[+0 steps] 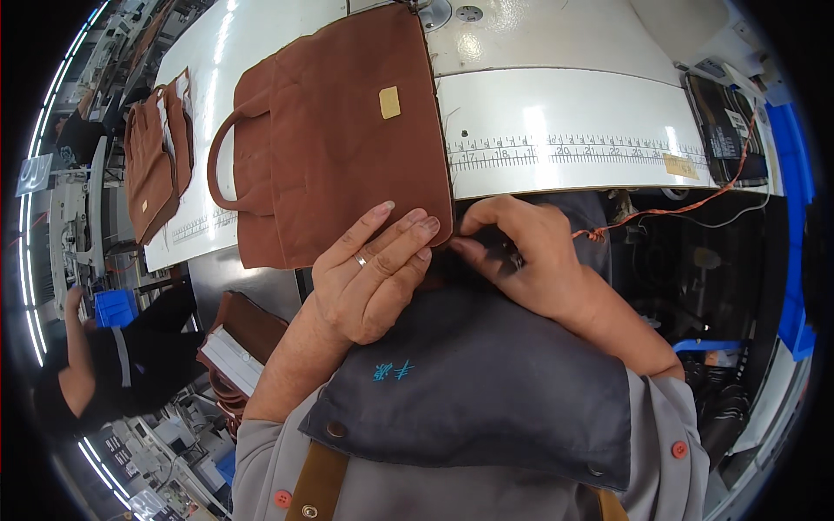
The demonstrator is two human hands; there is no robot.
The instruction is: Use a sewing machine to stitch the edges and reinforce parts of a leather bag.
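A brown handbag (347,148) with a looped handle lies flat on the white table, a small yellow tag stuck on it. My left hand (369,278), a ring on one finger, rests on the bag's near right corner with its fingers stretched out. Just off that corner, my right hand (530,260) has thumb and forefinger bent toward each other at the bag's edge. A small dark, shiny thing shows in its curled fingers, too blurred to name. My grey apron (486,373) hangs below both hands.
Another brown bag (156,156) lies at the table's left. A printed ruler (565,152) runs along the front edge. Orange twisted wire (678,208) crosses at the right. More brown pieces (248,321) are stacked at lower left, near a person in black (130,356).
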